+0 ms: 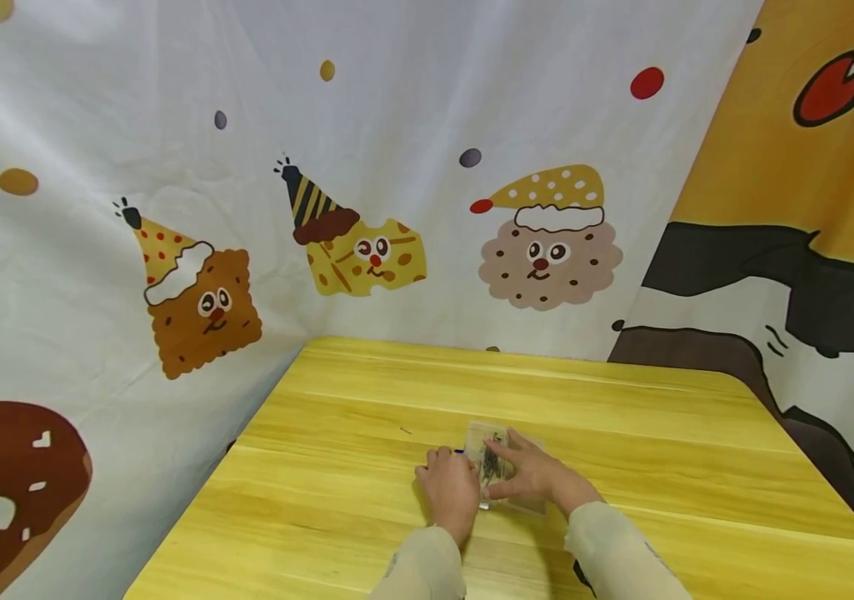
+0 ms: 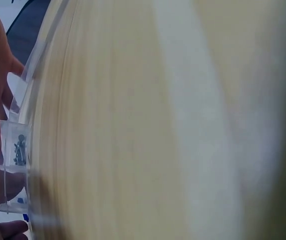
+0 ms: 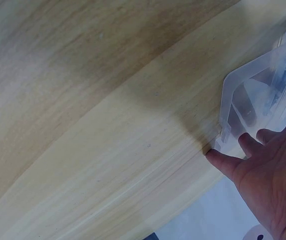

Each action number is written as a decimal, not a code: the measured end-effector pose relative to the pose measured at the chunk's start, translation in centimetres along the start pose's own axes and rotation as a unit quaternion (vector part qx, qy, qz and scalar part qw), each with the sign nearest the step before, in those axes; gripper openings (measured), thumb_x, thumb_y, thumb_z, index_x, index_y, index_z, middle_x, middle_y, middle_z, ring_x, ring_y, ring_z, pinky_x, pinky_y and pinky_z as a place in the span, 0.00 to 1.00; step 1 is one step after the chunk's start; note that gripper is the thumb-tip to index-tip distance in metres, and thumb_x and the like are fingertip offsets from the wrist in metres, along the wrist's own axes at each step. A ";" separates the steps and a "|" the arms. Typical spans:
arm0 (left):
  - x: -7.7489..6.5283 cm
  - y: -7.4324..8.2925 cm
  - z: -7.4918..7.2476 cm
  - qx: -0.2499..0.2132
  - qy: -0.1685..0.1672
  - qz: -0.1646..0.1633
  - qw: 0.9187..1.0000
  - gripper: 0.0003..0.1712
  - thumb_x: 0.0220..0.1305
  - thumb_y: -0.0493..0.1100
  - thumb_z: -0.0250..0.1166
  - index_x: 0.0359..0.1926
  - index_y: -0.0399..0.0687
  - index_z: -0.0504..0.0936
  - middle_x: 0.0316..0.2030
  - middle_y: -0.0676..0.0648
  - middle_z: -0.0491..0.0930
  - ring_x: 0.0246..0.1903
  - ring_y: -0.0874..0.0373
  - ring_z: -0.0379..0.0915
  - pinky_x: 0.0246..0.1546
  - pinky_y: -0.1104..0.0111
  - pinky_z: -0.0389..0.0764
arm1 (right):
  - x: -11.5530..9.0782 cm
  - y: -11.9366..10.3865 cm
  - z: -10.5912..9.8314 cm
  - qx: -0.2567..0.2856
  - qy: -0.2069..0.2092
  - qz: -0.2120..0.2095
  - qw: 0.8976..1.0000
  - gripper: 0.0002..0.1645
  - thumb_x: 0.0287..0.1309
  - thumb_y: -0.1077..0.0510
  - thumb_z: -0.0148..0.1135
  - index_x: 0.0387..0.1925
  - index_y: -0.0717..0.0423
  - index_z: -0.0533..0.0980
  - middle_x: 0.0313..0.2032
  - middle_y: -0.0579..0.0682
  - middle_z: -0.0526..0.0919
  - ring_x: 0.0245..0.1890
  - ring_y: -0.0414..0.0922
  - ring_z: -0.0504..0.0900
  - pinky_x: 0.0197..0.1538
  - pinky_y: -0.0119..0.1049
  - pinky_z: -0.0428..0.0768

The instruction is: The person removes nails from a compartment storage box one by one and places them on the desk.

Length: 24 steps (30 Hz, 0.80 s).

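A small clear plastic box (image 1: 477, 430) with dark metal screws (image 1: 491, 460) in it lies on the table. My left hand (image 1: 451, 490) is at its left side with fingers bent and grips the wall; in the left wrist view the thumb shows through the clear plastic (image 2: 15, 129). My right hand (image 1: 530, 473) reaches over from the right, thumb and fingers spread across the box. Its fingers are stretched along the clear lid (image 3: 228, 95) in the right wrist view. The lid lies folded out to the right, partly under this hand. A blue bit (image 1: 460, 452) shows beside the left fingers.
One thin, small metal piece (image 1: 406, 431) lies on the wooden table (image 1: 307, 467), left of and beyond the box. A printed cloth (image 1: 397, 125) with cartoon biscuits hangs along the table's far and left edges.
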<state>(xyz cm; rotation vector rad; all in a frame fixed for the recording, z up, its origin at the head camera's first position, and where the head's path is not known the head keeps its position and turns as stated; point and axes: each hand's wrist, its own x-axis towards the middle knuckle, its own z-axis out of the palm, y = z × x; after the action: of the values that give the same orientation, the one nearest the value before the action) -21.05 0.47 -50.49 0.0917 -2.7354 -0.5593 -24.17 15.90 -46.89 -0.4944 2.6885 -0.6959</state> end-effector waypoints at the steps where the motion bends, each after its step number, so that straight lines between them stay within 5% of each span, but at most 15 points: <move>1: 0.0 0.0 0.1 0.005 -0.002 0.002 1.000 0.08 0.55 0.48 0.73 0.22 0.57 0.87 0.32 0.51 0.79 0.36 0.53 0.70 0.34 0.56 0.67 | 0.0 0.0 0.0 -0.002 0.001 -0.001 1.000 0.57 0.47 0.32 0.73 0.75 0.43 0.60 0.76 0.65 0.43 0.73 0.69 0.48 0.63 0.70 0.59; 12: -0.2 0.1 0.5 0.053 0.006 0.023 0.998 0.12 0.51 0.49 0.76 0.21 0.50 0.85 0.42 0.48 0.80 0.44 0.50 0.71 0.41 0.54 0.68 | 0.0 0.1 0.1 0.001 -0.004 -0.008 1.000 0.59 0.46 0.31 0.73 0.75 0.45 0.60 0.76 0.65 0.43 0.72 0.69 0.47 0.63 0.69 0.59; 24: 0.0 -0.7 -0.6 -0.040 0.040 0.054 0.997 0.06 0.57 0.44 0.74 0.29 0.47 0.88 0.47 0.45 0.81 0.49 0.49 0.72 0.46 0.54 0.70 | -0.1 0.0 0.0 0.007 -0.004 0.012 1.000 0.58 0.46 0.34 0.74 0.75 0.43 0.60 0.76 0.63 0.43 0.73 0.68 0.48 0.63 0.70 0.60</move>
<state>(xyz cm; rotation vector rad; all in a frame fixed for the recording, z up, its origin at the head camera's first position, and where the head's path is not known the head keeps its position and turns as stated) -20.85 -0.39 -50.28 -0.0510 -2.6184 -0.6191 -24.06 15.91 -46.87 -0.4604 2.6765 -0.7041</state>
